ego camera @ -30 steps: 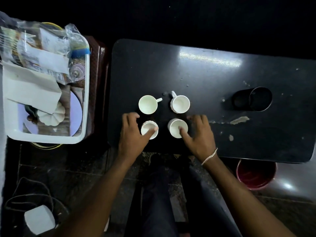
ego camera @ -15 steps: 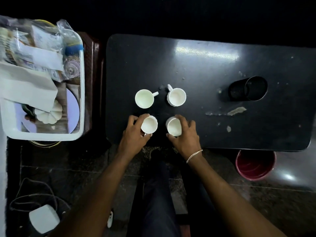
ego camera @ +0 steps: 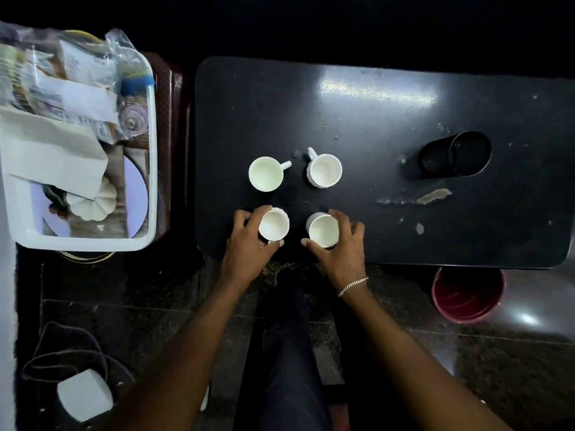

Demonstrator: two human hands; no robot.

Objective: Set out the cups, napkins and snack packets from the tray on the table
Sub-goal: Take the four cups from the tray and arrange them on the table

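Observation:
Several white cups stand upright in a square on the black table (ego camera: 373, 119). My left hand (ego camera: 249, 244) is wrapped around the near left cup (ego camera: 273, 225). My right hand (ego camera: 342, 247) grips the near right cup (ego camera: 323, 230). Behind them stand the far left cup (ego camera: 266, 174), handle to the right, and the far right cup (ego camera: 325, 171), handle to the upper left. On the left, the white tray (ego camera: 149, 188) holds folded white napkins (ego camera: 53, 150), clear snack packets (ego camera: 68, 76) and a ribbed white lid or dish (ego camera: 91, 203).
A black cylinder (ego camera: 457, 155) lies on its side at the table's right. A red bucket (ego camera: 466, 295) sits on the floor under the table's near right edge. A white box with a cable (ego camera: 84, 395) lies on the floor at lower left. My legs are below the table's near edge.
Both hands went from resting beside the near cups, thumbs on the rims, to closing around them. The two near cups have shifted slightly toward the table's near edge.

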